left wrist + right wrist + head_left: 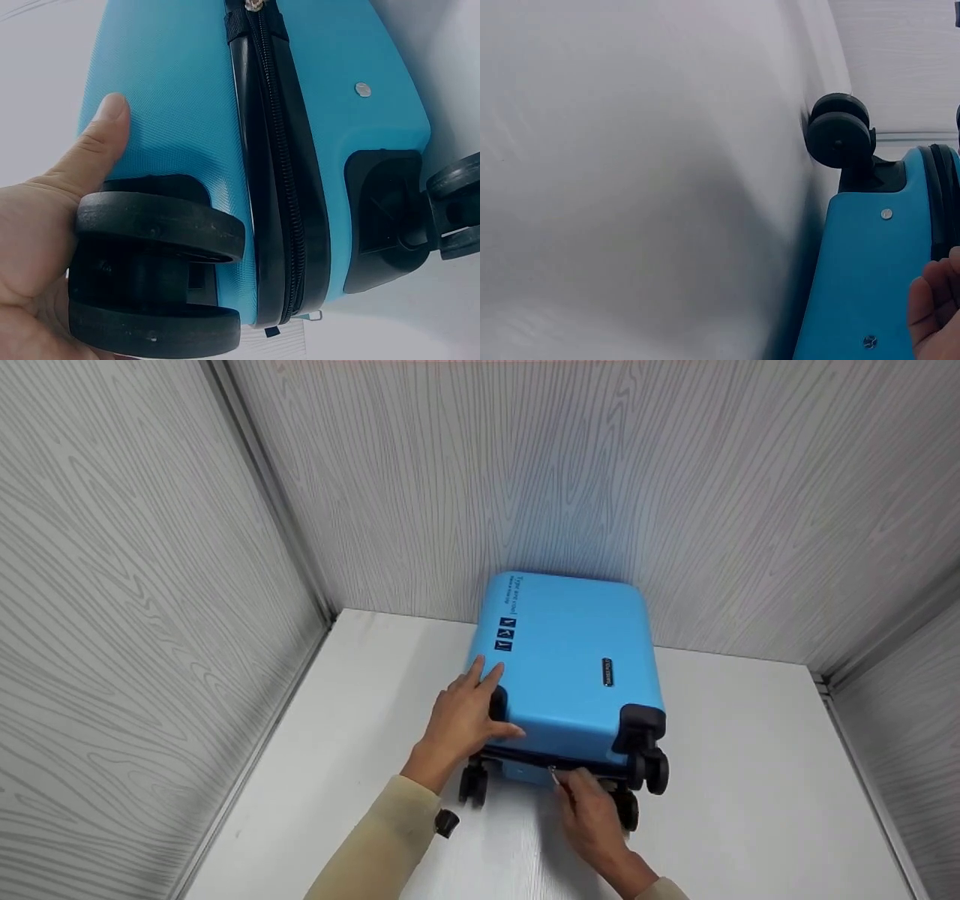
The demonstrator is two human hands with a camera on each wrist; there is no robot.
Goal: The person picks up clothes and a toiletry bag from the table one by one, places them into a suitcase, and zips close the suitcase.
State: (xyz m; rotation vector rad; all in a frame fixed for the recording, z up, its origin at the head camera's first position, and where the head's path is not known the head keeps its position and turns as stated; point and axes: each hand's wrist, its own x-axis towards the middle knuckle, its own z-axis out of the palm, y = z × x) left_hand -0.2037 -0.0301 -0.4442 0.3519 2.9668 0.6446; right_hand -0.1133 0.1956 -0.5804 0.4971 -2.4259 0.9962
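A light blue hard-shell suitcase lies flat, its wheeled end toward me. My left hand rests on its near left corner, fingers spread over the shell; in the left wrist view the thumb stretches along the blue side beside a black double wheel. At the middle of the near end, my right hand pinches a small metal zipper pull. A black-trimmed zipper runs round the suitcase's side. In the right wrist view only part of the right hand shows, at the frame edge.
The suitcase lies on a white tabletop near a wood-grain back panel. Similar panels rise at left and right. Black caster wheels stick out from the near corners. A small black object shows beside the left sleeve.
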